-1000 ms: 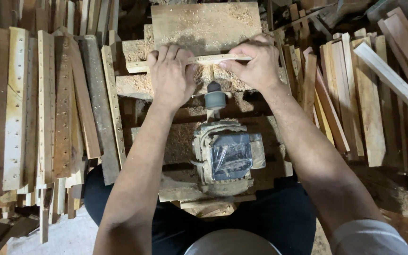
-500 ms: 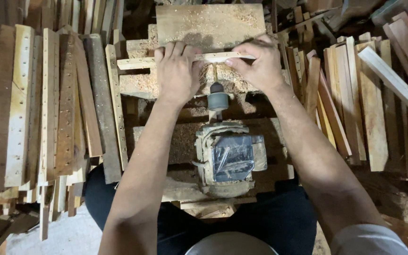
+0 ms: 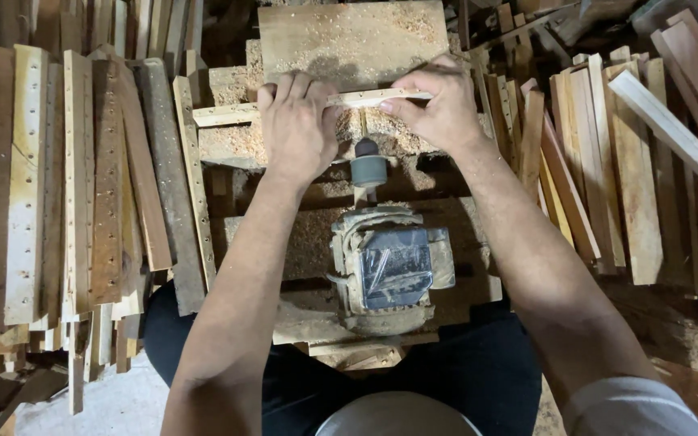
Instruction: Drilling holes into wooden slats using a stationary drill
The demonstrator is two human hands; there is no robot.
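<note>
On the sawdust-strewn wooden work block (image 3: 236, 141) in front of the seated person, a thin pale wooden slat (image 3: 228, 114) lies with its long axis running left to right, its left end sitting slightly lower in the view than its right, so it tilts a little across the frame. The left hand (image 3: 296, 129) presses down on the slat's middle, palm flat and fingers curled over its far edge, gripping it. The right hand (image 3: 438, 105) pinches the slat's right end between thumb and fingers, clenched on the wood. Just below the slat, between the two hands, a grey cylindrical chuck (image 3: 368, 168) points up toward it from a grimy grey electric motor (image 3: 389, 266) mounted on the bench. A flat, dust-covered wooden board (image 3: 349, 36) lies just beyond the hands. A row of long pale drilled slats (image 3: 26, 186) stands stacked at the left, and a pile of plain wooden strips (image 3: 624, 161) leans at the right.
</note>
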